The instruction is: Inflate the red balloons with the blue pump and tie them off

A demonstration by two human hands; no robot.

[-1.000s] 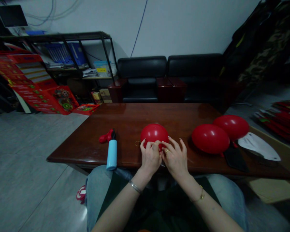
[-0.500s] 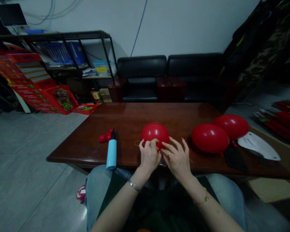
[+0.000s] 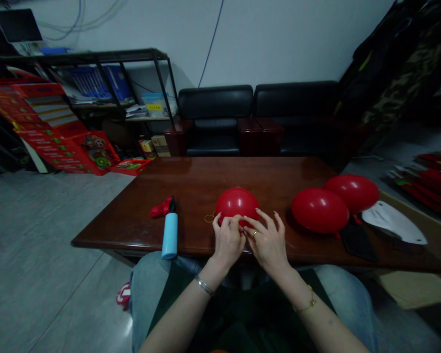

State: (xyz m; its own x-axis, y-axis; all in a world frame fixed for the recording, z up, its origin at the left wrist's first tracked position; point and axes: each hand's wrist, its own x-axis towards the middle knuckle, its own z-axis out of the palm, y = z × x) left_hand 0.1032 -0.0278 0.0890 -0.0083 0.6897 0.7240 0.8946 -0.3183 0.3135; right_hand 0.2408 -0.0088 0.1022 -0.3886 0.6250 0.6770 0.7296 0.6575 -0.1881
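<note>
A round, inflated red balloon (image 3: 237,202) is at the front of the brown table, just beyond my hands. My left hand (image 3: 228,239) pinches at the balloon's near end, where its neck is mostly hidden by the fingers. Beside it, my right hand (image 3: 266,242) brings thumb and index finger to the same spot, its other fingers raised against or near the balloon. A thin yellow rubber band (image 3: 209,218) lies to the left of the balloon. Further left is a light blue balloon pump (image 3: 169,236) with a black nozzle, touching or close to a limp red balloon (image 3: 160,209).
Two more inflated red balloons (image 3: 319,211) rest on the table (image 3: 198,176) at right. Near them lie a black flat object (image 3: 359,241) and a white mask-like piece (image 3: 393,223). Beyond the table stand black armchairs (image 3: 215,117); red boxes (image 3: 84,149) are stacked at left.
My fingers have shifted slightly at the balloon's neck, the right fingertips closing in toward the left ones. The balloon has moved a little to the right in view.
</note>
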